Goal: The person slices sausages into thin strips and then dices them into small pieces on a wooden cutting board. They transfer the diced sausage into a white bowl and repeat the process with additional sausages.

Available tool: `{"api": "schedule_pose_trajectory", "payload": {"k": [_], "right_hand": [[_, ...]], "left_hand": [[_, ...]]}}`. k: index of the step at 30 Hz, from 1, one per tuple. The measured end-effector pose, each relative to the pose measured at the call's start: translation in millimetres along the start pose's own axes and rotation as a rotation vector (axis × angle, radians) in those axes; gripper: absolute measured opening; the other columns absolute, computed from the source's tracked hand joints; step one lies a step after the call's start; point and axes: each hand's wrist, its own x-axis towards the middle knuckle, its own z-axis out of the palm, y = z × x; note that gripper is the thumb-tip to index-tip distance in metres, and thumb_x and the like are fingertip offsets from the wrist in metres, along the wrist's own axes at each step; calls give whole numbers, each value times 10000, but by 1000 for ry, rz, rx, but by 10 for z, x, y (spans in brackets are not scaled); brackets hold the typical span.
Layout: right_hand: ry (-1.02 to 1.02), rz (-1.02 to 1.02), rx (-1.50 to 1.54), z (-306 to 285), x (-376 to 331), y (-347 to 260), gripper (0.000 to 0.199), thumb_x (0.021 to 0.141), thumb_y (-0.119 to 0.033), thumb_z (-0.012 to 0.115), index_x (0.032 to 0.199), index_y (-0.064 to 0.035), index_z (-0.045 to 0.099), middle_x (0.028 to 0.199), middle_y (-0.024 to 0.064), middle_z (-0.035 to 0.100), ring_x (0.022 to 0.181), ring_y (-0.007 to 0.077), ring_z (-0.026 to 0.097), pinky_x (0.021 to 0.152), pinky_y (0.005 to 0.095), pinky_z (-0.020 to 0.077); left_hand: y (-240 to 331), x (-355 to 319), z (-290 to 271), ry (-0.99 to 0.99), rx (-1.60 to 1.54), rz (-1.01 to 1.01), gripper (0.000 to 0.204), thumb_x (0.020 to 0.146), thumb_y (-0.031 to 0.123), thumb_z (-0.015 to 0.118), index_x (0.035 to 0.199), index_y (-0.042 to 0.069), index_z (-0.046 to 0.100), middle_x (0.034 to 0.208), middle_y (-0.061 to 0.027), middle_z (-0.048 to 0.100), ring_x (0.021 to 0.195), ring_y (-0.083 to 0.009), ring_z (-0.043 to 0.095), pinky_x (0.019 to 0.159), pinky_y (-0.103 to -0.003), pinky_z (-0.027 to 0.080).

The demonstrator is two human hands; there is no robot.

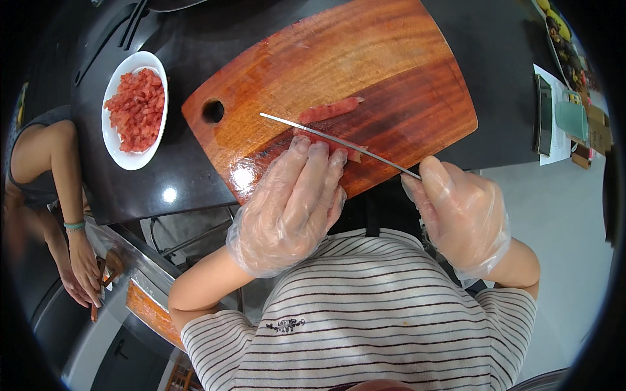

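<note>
My right hand (464, 212), in a clear plastic glove, is closed round the handle of a knife (339, 140). The thin blade slants up and left across the wooden cutting board (391, 49). With fingers bent together, my gloved left hand (283, 205) presses a red sausage piece (357, 154) to the board's near edge, beside the blade. Much of this piece is hidden under the fingers and knife. Just beyond the blade lies another red sausage length (330, 110). To the left, a white oval bowl (163, 107) holds many small red diced pieces (135, 107).
The board rests on a dark table (186, 189). Black chopsticks (134, 25) lie at the far left, near a dark pan's rim. Another person's hands (83, 270) work at a lower left counter. A green container (571, 119) and phone (543, 114) are at the right.
</note>
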Motion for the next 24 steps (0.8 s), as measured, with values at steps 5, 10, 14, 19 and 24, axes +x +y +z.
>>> {"api": "schedule_pose_trajectory", "payload": {"k": [5,10,14,19,24], "right_hand": [[-28,-11,-20,-20,29,15,240,921,-83,746,907,-34,512,672,121,587,544,341,603,472,413,466],[-13,-53,-13,35,119,1,263,922,-110,758,892,-42,505,660,111,583,538,331,606,466,414,472],[-31,-66,-30,80,285,-53,277,930,-134,755,872,-49,498,640,108,572,531,330,601,459,423,471],[-51,-6,-35,30,70,51,286,953,-164,738,857,-58,491,620,112,569,528,336,604,465,435,475],[-32,-54,-65,100,183,-1,280,981,-214,711,867,-78,494,599,99,572,514,316,620,459,413,489]], "left_hand": [[16,-10,-15,-8,-13,-25,338,819,87,782,1121,-62,772,1218,-160,717,1164,-337,693,950,-383,622],[28,18,-21,-17,5,-34,321,808,73,788,1101,-58,775,1180,-148,733,1156,-332,701,935,-381,628],[25,8,4,15,15,-33,313,811,79,790,1094,-53,776,1149,-142,741,1155,-331,700,932,-386,628],[8,16,-9,7,8,-29,313,811,79,791,1094,-52,774,1141,-138,740,1147,-331,699,930,-391,627],[48,29,-23,1,-13,-40,313,803,60,789,1095,-52,775,1153,-143,733,1144,-331,698,928,-392,628]]}}
